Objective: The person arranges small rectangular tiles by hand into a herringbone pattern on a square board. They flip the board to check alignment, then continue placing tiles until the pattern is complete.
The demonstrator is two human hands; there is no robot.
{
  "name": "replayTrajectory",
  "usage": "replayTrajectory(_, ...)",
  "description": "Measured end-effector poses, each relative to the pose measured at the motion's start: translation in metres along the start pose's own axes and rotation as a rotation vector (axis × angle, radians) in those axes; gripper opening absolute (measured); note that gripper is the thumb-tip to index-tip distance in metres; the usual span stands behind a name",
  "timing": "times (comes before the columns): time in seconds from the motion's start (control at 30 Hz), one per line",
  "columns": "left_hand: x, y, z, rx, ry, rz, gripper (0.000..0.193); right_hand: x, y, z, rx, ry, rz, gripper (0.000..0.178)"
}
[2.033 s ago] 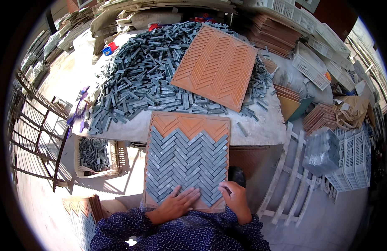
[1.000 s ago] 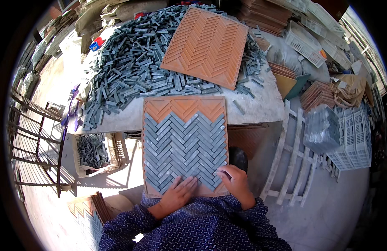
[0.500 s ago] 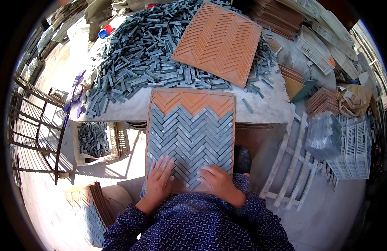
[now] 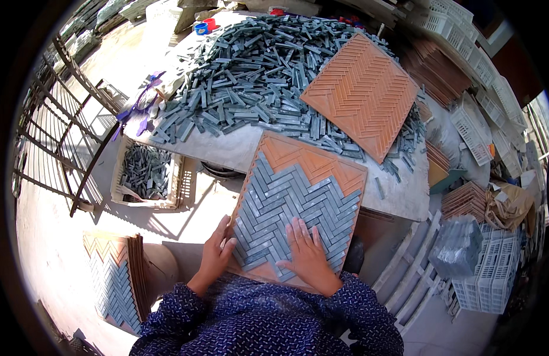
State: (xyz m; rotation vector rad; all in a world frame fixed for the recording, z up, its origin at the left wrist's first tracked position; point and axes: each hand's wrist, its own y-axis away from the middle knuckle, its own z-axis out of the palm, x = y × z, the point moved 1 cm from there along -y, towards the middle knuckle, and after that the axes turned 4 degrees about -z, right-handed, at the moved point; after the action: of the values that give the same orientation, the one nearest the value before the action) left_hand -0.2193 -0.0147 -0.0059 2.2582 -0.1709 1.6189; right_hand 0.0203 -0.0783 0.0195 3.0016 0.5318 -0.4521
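An orange moulded tray [image 4: 337, 171] rests against the table's front edge, tilted toward my lap. Grey-blue stone strips [image 4: 280, 204] fill most of it in a herringbone pattern, while its far band and near edge show bare orange. At the tray's left edge, my left hand [image 4: 214, 254] grips the side, thumb toward the strips. My right hand [image 4: 310, 255] lies flat on the strips in the lower right part, fingers spread. A second orange herringbone tray [image 4: 363, 95], without strips, lies on the heap of loose strips [image 4: 245, 83].
A white table [image 4: 227, 145] bears the heap. Below on the left stands a crate [image 4: 175, 184] of strips, and nearer, a stack of filled trays [image 4: 117, 279]. A metal rack [image 4: 61, 130] is far left. White crates [image 4: 488, 279] and slats [image 4: 405, 261] stand right.
The tray has turned clockwise and shifted right in view, as has the whole scene. My left hand has gone from the strips to the tray's edge; my right hand has flattened on the strips.
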Motion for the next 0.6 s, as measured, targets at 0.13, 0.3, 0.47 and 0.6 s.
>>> replayTrajectory(0.13,-0.016,0.003,0.004,0.03,0.018,0.078,0.058,-0.002,-0.005,0.01,-0.054,-0.019,-0.011,0.093)
replayTrajectory(0.3,-0.022,0.004,-0.005,0.027,0.028,0.054,0.059,-0.012,-0.017,0.007,-0.051,0.057,0.017,0.091)
replayTrajectory(0.47,-0.026,0.002,-0.01,0.037,0.012,0.083,0.061,-0.005,-0.041,0.016,-0.013,0.085,0.078,0.092)
replayTrajectory(0.6,-0.031,0.005,-0.014,0.059,0.049,0.09,0.061,-0.02,-0.055,0.014,-0.052,0.068,0.07,0.093)
